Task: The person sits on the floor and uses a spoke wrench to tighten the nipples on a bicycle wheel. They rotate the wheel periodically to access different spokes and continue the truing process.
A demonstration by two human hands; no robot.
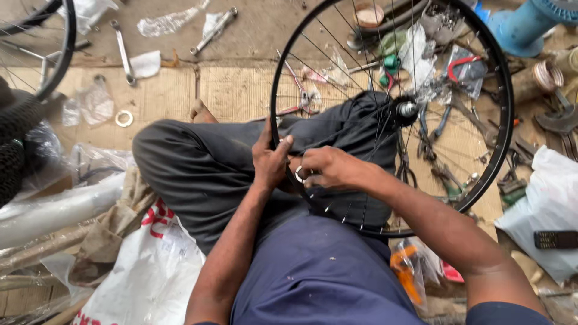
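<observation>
Landmark: bicycle wheel rim, black, resting across the person's lap and crossed legs, hub toward the far right of the lap.

Both hands meet at the rim's near-left arc. Left hand lies outside the rim, fingers curled and gripping the rim edge, thumb up. Right hand lies just inside the rim, fingers pressed together, pinching a small silvery ring-shaped tool at a spoke end. Tool sits between the two hands, touching the rim; right hand is nearer. Spokes run from that point up-right toward the hub.

Beyond the rim's far side: scattered pliers and spanners on the floor.
</observation>
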